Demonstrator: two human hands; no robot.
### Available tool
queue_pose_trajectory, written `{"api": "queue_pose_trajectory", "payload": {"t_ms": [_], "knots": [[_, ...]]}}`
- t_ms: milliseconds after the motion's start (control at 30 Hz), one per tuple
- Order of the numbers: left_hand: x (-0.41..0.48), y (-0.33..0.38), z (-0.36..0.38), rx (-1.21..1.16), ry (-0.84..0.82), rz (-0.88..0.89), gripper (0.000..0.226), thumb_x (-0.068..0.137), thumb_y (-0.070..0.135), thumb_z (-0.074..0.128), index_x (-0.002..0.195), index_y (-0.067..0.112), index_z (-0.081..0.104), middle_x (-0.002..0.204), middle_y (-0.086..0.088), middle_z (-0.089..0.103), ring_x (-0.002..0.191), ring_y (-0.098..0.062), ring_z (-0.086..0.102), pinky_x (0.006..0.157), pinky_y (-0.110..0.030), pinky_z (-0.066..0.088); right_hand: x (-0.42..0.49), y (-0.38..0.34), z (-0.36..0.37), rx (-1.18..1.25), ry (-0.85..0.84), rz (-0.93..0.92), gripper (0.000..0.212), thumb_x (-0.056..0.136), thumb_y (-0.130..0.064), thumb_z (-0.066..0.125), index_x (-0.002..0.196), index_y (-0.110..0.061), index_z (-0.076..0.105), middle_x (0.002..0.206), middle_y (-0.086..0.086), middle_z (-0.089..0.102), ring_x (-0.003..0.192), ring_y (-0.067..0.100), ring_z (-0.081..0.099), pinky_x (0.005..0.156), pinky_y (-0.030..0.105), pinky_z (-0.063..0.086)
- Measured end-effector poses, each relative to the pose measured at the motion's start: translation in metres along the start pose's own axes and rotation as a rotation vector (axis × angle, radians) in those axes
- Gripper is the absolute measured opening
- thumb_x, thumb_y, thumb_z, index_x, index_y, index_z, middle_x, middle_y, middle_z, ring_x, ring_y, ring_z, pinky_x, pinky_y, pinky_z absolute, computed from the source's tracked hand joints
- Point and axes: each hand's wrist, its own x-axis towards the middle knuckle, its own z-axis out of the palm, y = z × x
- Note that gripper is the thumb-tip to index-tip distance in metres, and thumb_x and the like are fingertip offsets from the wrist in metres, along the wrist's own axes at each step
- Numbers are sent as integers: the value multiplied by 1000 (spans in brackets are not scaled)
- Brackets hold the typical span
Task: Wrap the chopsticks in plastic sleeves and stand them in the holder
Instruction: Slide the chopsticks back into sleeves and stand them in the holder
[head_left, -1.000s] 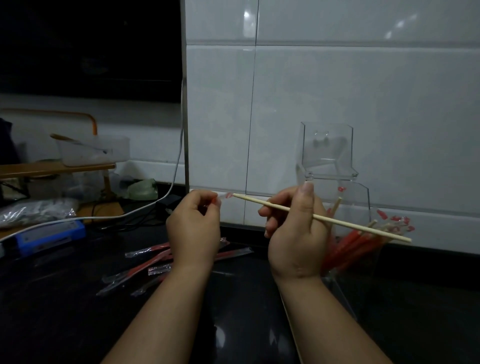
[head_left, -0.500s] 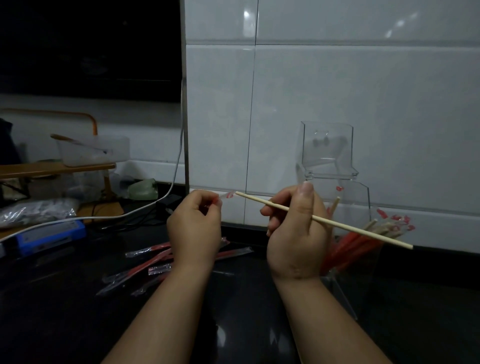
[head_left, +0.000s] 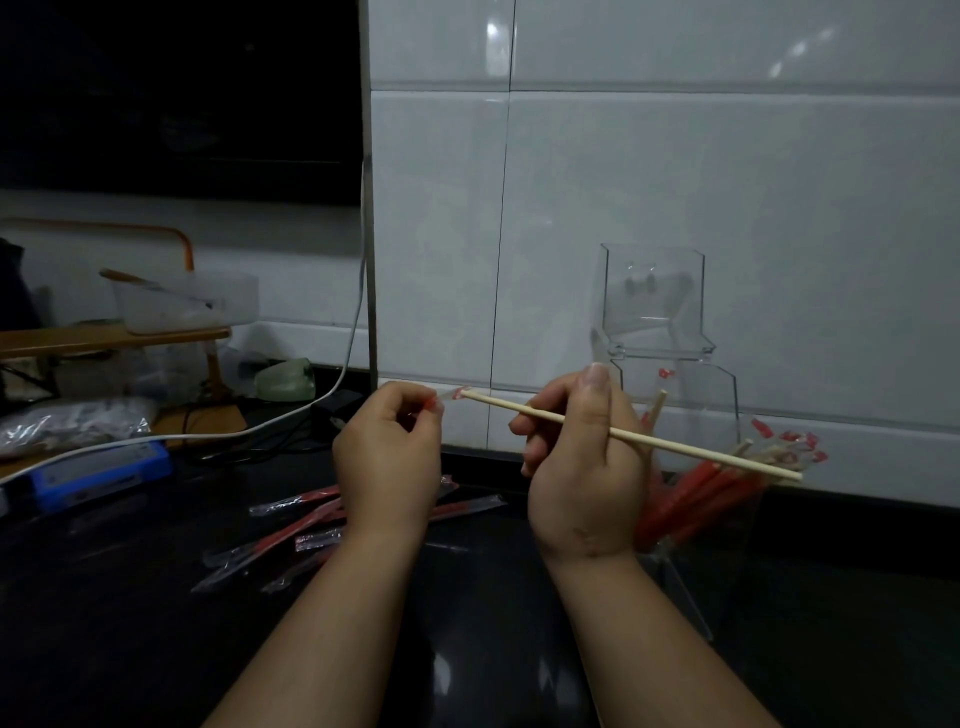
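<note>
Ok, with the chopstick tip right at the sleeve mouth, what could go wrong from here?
The chopstick tip may miss the small sleeve mouth pinched by the left hand, crumpling it. The right hand grips mid-shaft, so the long tail could knock the wrapped chopsticks in the holder.

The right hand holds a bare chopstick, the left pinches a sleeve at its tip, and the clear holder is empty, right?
Not empty: the head view shows red-sleeved chopsticks leaning in the clear holder. The rest is right: right hand holds the bare chopstick, left hand pinches the sleeve at its tip.
</note>
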Motion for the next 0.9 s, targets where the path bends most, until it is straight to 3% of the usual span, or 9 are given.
{"api": "queue_pose_trajectory", "payload": {"t_ms": [267, 400, 467, 567, 667, 733, 900], "knots": [[-3, 3, 0, 56, -28, 68, 13, 90, 18, 70, 84, 29, 67, 75, 12, 65, 73, 2, 59, 58, -5, 39, 0, 3, 0, -93, -86, 78, 43, 93, -56, 32, 73, -26, 56, 66, 4, 64, 57, 7, 56, 58, 33, 45], [-5, 1, 1, 111, -32, 285, 11, 87, 12, 73, 96, 17, 75, 85, 6, 70, 78, -14, 63, 72, -30, 52, 2, 1, 1, -121, -134, 88, 46, 99, -55, 37, 75, -21, 55, 67, 1, 61, 56, 3, 52, 54, 21, 40], [-6, 0, 2, 132, -9, 426, 12, 85, 13, 73, 96, 15, 75, 87, 5, 72, 78, -15, 64, 73, -33, 52, 1, -3, 0, -144, -154, 50, 47, 94, -54, 39, 76, -14, 55, 70, 8, 55, 56, 5, 47, 50, 19, 35], [-6, -1, 3, 159, -3, 556, 14, 84, 18, 69, 95, 14, 76, 90, 4, 73, 81, -11, 62, 73, -30, 52, 3, -5, -1, -136, -165, 51, 39, 87, -52, 45, 73, -17, 54, 71, 10, 54, 55, 6, 45, 49, 17, 35], [-5, -3, 2, 173, 13, 524, 11, 85, 13, 72, 95, 13, 75, 90, 3, 73, 81, -16, 65, 75, -32, 53, 3, -3, -1, -77, -131, 41, 39, 92, -58, 50, 80, -21, 55, 67, 7, 54, 58, 5, 48, 51, 15, 38], [-4, -3, 1, 191, 15, 431, 11, 84, 9, 75, 95, 13, 75, 89, 2, 72, 81, -19, 64, 74, -33, 52, 3, -2, -1, 2, -67, 13, 38, 93, -57, 41, 86, -23, 55, 63, 0, 52, 59, 7, 49, 52, 19, 38], [-1, -4, 1, 222, 47, 279, 9, 86, 11, 74, 94, 14, 75, 87, 4, 70, 79, -17, 61, 73, -23, 38, 1, -1, -3, 122, 19, -43, 40, 93, -46, 29, 85, -20, 58, 62, 3, 54, 55, 7, 48, 52, 23, 37]]}}
